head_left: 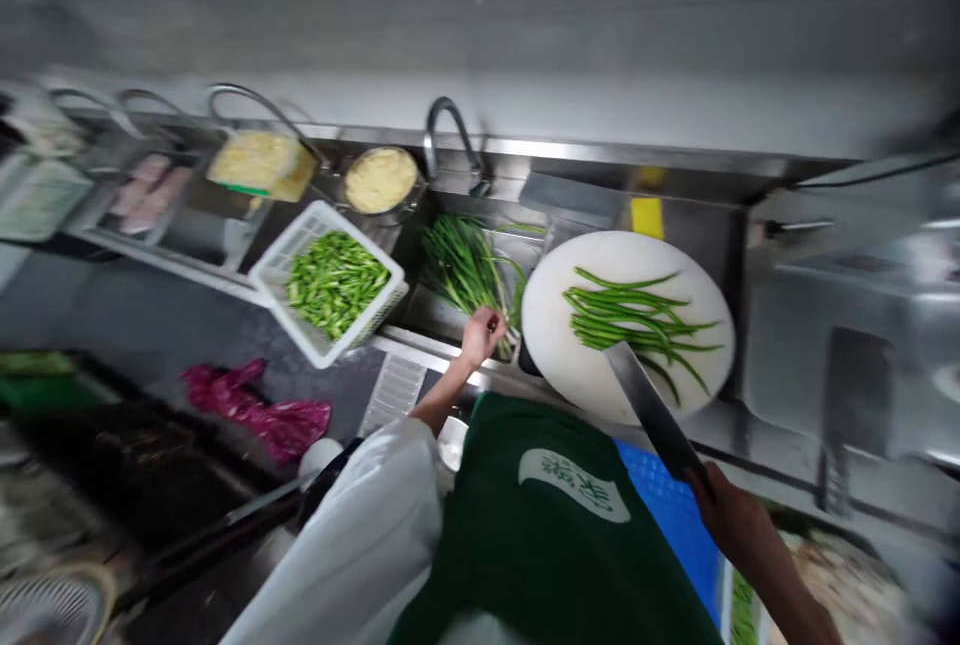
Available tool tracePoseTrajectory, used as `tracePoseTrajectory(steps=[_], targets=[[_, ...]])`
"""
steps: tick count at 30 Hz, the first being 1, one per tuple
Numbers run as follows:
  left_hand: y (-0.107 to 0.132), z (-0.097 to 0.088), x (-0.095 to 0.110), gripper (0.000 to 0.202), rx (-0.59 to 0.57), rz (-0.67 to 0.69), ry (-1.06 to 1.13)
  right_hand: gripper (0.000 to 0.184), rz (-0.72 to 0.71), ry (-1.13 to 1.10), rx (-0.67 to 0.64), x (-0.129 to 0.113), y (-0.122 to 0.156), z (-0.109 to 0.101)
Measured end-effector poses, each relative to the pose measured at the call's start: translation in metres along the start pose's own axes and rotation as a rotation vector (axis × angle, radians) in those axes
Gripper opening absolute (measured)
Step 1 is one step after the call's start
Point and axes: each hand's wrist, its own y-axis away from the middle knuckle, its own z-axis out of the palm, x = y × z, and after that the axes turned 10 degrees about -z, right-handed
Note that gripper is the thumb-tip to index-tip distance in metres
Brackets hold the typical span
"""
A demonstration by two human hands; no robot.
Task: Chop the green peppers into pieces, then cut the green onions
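My left hand (482, 333) is closed around the stalk ends of a bunch of long green stems (465, 265) lying in the steel sink (450, 310). My right hand (731, 515) grips the handle of a cleaver (651, 412), whose blade points up onto the round white cutting board (555, 325). A pile of long green beans (637, 320) lies across the board, just beyond the blade's tip. A green apron covers my front at the bottom of the view.
A white basket (319, 225) of chopped green pieces sits left of the sink. Behind it stand a yellow-filled container (259, 163) and a pot (380, 180), with a tap (450, 130) over the sink. A magenta bag (262, 410) lies on the floor; a blue crate (675, 515) sits below the board.
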Motion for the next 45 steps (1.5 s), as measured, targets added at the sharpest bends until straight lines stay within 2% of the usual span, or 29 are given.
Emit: tracePoseTrajectory(steps=[3, 5, 7, 9, 10, 11, 12, 14, 16, 20, 22, 23, 25, 27, 29, 32, 37, 41, 45], targets=[[-0.013, -0.100, -0.057, 0.007, 0.329, -0.300, -0.075, 0.018, -0.036, -0.044, -0.011, 0.003, -0.010, 0.015], [-0.020, -0.169, -0.089, 0.009, 0.487, -0.414, -0.123, 0.016, -0.046, -0.060, -0.003, 0.002, -0.019, 0.019], [-0.026, -0.226, -0.113, 0.009, 0.585, -0.502, -0.151, 0.017, -0.045, -0.072, 0.000, -0.002, -0.028, 0.018], [-0.032, -0.260, -0.125, 0.007, 0.624, -0.541, -0.161, 0.017, -0.054, -0.073, 0.000, -0.009, -0.033, 0.011], [-0.037, -0.266, -0.127, 0.012, 0.639, -0.532, -0.165, 0.017, -0.068, -0.065, -0.002, -0.013, -0.034, 0.007], [-0.043, -0.263, -0.127, 0.018, 0.649, -0.496, -0.166, 0.017, -0.080, -0.054, -0.005, -0.016, -0.033, 0.003], [-0.050, -0.252, -0.122, 0.023, 0.653, -0.430, -0.165, 0.018, -0.090, -0.038, -0.008, -0.019, -0.031, -0.002], [-0.064, -0.207, -0.101, 0.025, 0.621, -0.280, -0.141, 0.019, -0.071, -0.007, 0.003, -0.024, -0.025, -0.011], [-0.072, -0.139, -0.064, 0.023, 0.515, -0.135, -0.077, 0.021, 0.007, 0.008, 0.042, -0.028, -0.017, -0.019], [-0.067, 0.015, 0.040, 0.033, 0.209, 0.154, 0.054, 0.028, 0.251, 0.062, 0.153, -0.036, 0.002, -0.028], [-0.062, 0.078, 0.085, 0.040, 0.105, 0.228, 0.055, 0.030, 0.335, 0.069, 0.196, -0.037, 0.011, -0.029], [-0.060, 0.103, 0.102, 0.046, 0.039, 0.217, 0.047, 0.031, 0.365, 0.060, 0.216, -0.036, 0.015, -0.028], [-0.058, 0.138, 0.123, 0.053, -0.074, 0.169, -0.001, 0.031, 0.412, 0.026, 0.249, -0.034, 0.025, -0.025], [-0.056, 0.155, 0.132, 0.056, -0.163, 0.153, -0.069, 0.031, 0.451, -0.018, 0.270, -0.030, 0.033, -0.019], [-0.055, 0.160, 0.134, 0.057, -0.215, 0.192, -0.128, 0.031, 0.485, -0.069, 0.279, -0.027, 0.040, -0.014], [-0.060, 0.158, 0.137, 0.058, -0.225, 0.239, -0.205, 0.034, 0.534, -0.137, 0.276, -0.023, 0.043, -0.008], [-0.069, 0.161, 0.159, 0.061, -0.286, 0.227, -0.363, 0.037, 0.580, -0.182, 0.273, -0.017, 0.037, -0.011], [-0.054, 0.163, 0.170, 0.065, -0.323, 0.185, -0.528, 0.034, 0.558, -0.224, 0.315, -0.012, 0.026, -0.013], [-0.039, 0.152, 0.171, 0.066, -0.349, 0.146, -0.610, 0.030, 0.491, -0.281, 0.352, -0.011, 0.014, -0.014]])
